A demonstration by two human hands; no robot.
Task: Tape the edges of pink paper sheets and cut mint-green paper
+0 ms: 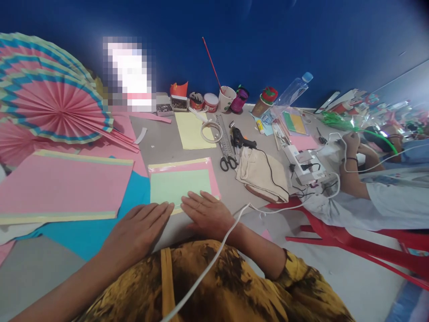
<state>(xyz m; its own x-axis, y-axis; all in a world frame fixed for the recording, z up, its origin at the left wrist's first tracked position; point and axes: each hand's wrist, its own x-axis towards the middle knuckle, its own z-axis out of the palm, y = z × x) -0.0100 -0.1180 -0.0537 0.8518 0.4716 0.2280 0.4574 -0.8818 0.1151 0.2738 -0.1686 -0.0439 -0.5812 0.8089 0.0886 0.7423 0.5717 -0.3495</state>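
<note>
Both of my hands lie on a small stack of paper at the table's near edge. A light green sheet (179,185) rests on a pink sheet (213,176) that has a shiny yellow strip along its far side. My left hand (137,226) is stretched flat, its fingertips at the stack's lower left part. Fingers extended, my right hand (209,214) presses on the lower right corner. The fingertips of the two hands are slightly apart. To the left lies a large pink sheet (67,185) edged with green and yellow strips, over blue paper (134,192).
Pleated paper fans (60,109) stand at the far left. Beyond the stack are a yellow sheet (187,134), a tape roll (204,129), scissors (228,163), a glue gun (243,139) and a folded cloth (263,174). A white cable (217,255) crosses my right arm. A co-worker (368,188) sits right.
</note>
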